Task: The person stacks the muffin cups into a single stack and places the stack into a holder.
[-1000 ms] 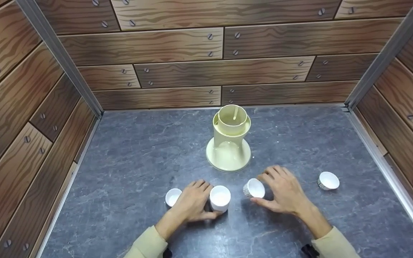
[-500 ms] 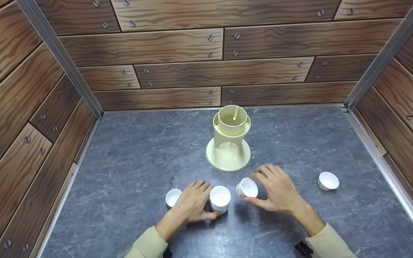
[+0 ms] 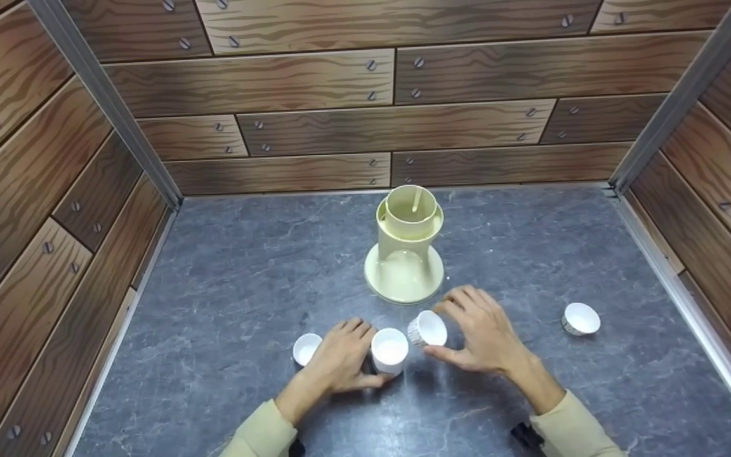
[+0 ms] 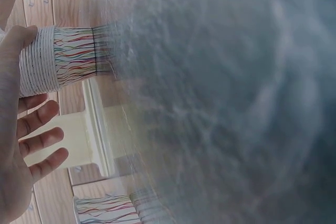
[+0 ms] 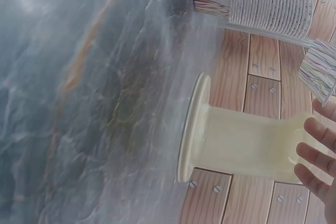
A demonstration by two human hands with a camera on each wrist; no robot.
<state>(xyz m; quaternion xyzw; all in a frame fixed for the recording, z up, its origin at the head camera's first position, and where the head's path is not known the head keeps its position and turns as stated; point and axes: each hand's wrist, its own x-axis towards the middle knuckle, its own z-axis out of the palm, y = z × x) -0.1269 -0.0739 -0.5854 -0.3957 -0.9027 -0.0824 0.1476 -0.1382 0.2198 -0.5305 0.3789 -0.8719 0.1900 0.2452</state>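
A tall stack of nested white paper cups (image 3: 389,350) stands upright on the table, its streaked lowest cup and close-set rims showing in the left wrist view. My left hand (image 3: 342,357) grips it from the left, thumb at the near side, fingers round the far side. Between thumb and fingertips, my right hand (image 3: 483,333) holds a single paper cup (image 3: 429,330), tilted and raised just right of the stack's top. The right wrist view shows this cup (image 5: 319,69) with coloured streaks on its wall, beside the stack (image 5: 268,3).
A pale yellow stand with a round base and a tube-like top (image 3: 405,273) rises beyond the hands. One paper cup (image 3: 581,319) sits at the right; another (image 3: 306,349) is partly behind the left hand. Wood-patterned walls (image 3: 315,127) enclose the table (image 3: 226,273).
My right hand has carried its paper cup leftward and slightly away from me, close to the stack. My left hand has stayed in place on the stack.
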